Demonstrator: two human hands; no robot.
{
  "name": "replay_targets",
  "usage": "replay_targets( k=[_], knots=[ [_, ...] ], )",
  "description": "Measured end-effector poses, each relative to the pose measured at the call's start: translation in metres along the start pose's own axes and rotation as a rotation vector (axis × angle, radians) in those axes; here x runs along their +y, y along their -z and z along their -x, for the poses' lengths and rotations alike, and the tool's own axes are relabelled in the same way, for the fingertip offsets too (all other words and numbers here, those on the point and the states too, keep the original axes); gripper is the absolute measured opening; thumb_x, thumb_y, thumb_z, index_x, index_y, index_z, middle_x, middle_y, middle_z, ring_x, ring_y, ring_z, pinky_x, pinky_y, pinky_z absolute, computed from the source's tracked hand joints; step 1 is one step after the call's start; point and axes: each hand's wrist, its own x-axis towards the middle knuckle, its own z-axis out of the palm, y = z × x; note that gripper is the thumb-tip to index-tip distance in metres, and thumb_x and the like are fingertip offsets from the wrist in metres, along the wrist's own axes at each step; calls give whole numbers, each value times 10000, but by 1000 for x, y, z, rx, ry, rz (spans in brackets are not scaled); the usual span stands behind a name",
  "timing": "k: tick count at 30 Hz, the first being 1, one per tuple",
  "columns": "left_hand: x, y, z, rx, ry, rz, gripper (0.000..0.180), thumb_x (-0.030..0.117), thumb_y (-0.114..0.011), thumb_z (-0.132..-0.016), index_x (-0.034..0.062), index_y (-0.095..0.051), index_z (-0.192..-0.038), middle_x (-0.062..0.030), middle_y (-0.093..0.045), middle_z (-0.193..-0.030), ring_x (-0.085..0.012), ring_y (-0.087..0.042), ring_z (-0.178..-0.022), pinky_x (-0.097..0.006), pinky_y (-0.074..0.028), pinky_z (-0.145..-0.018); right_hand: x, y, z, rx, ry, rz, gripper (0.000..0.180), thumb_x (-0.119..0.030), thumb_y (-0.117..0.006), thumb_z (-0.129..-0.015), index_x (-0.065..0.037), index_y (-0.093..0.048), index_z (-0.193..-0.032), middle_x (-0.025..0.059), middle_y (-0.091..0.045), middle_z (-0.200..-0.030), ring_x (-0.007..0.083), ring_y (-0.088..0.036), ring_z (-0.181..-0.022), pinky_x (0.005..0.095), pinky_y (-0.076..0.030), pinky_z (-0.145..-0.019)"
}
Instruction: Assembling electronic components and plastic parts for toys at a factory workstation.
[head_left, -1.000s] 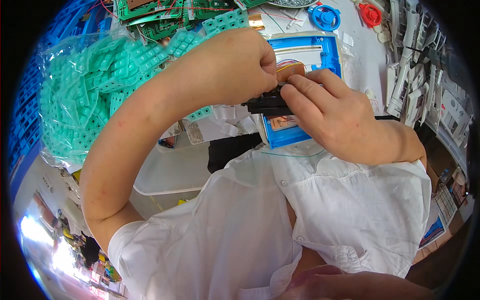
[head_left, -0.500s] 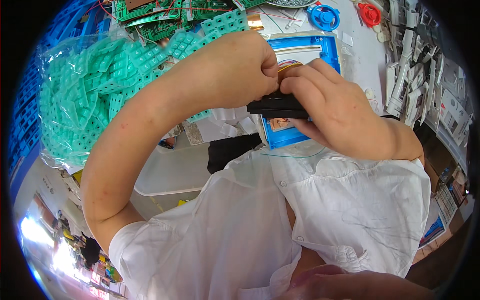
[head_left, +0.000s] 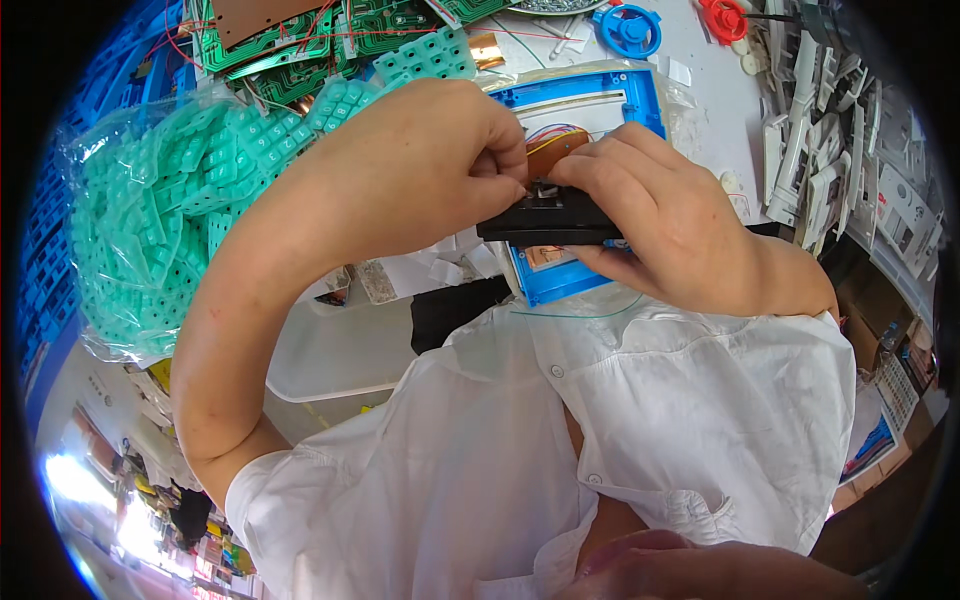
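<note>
Both hands meet over the worktop (head_left: 700,95), closed around a small black flat part (head_left: 548,218) held up in front of the chest, just above a blue plastic frame (head_left: 590,100) that lies on the worktop under clear wrapping. The left hand (head_left: 430,160) curls over the part's left end with its fingertips pinching at the top edge, while the right hand (head_left: 660,225) cups it from the right and below, thumb and forefinger pressed onto the upper side. Compared with a second ago, the part sits more level and a little lower between the hands, and the left fingers have closed in toward the middle, where a brown strip (head_left: 555,152) with thin coloured wires runs up behind. The grip looks tighter and more settled than before, which I take to mean the fitting work on the part is at a fine, fingertip stage and not a matter of carrying it anywhere. Whether anything has actually been seated I cannot tell, since the fingers hide the joint. To the left lies a clear bag of mint-green rubber keypads (head_left: 150,220), with green circuit boards (head_left: 290,50) beyond it, a blue reel (head_left: 628,28) and a red one (head_left: 722,18) at the far edge, and grey-white plastic housings (head_left: 820,160) stacked on the right
</note>
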Motion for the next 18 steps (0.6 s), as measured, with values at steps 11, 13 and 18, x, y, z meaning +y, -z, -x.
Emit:
replay_targets(
  k=[11,13,18],
  knots=[
    [-8,-3,1,43,-278,58,62,39,-712,-902,-6,-671,-916,-44,-623,-708,-110,-529,-623,-283,-428,-575,-1,4,-3,0,21,-26,573,-78,-861,-679,22,-591,-1175,162,-650,-1118,352,-646,-983,410,-568,-807],
    [-10,-5,0,56,-288,64,58,37,-708,-914,-5,-668,-918,-39,-619,-709,-98,-526,-632,-274,-427,-577,-1,2,-3,12,25,-20,579,-78,-861,-679,22,-589,-1180,161,-649,-1116,352,-645,-983,411,-567,-809],
    [-13,-7,3,40,-205,125,70,39,-702,-938,-10,-655,-924,-10,-598,-726,-66,-508,-658,-248,-416,-580,-1,2,-2,0,2,-12,538,-165,-852,-744,-22,-569,-1179,110,-628,-1119,321,-611,-1017,400,-556,-850]
  ],
)
